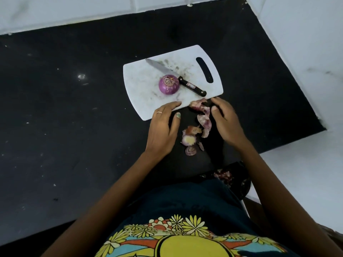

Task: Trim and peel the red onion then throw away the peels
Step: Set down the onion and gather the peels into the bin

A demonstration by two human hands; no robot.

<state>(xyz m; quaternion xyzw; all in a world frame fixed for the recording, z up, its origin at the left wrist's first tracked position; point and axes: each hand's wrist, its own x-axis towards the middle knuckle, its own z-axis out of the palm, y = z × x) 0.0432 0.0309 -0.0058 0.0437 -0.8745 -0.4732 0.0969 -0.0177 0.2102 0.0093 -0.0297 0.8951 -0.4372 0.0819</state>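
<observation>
A peeled red onion (pixel 168 84) rests on the white cutting board (pixel 141 86), touching the black-handled knife (pixel 193 87) that lies behind it. Onion peels and trimmed ends (pixel 194 130) are scattered on the black counter just in front of the board. My left hand (pixel 163 127) lies flat with its fingers on the board's near edge, holding nothing. On the right of the peels my right hand (pixel 224 119) has its fingers spread, and the fingertips touch the topmost peel (pixel 197 104). Whether it grips that peel I cannot tell.
The black counter (pixel 74 108) meets white tiled walls at the back and right. Below the counter's front edge, a dark bin (pixel 241 182) holding onion peels shows near my right elbow.
</observation>
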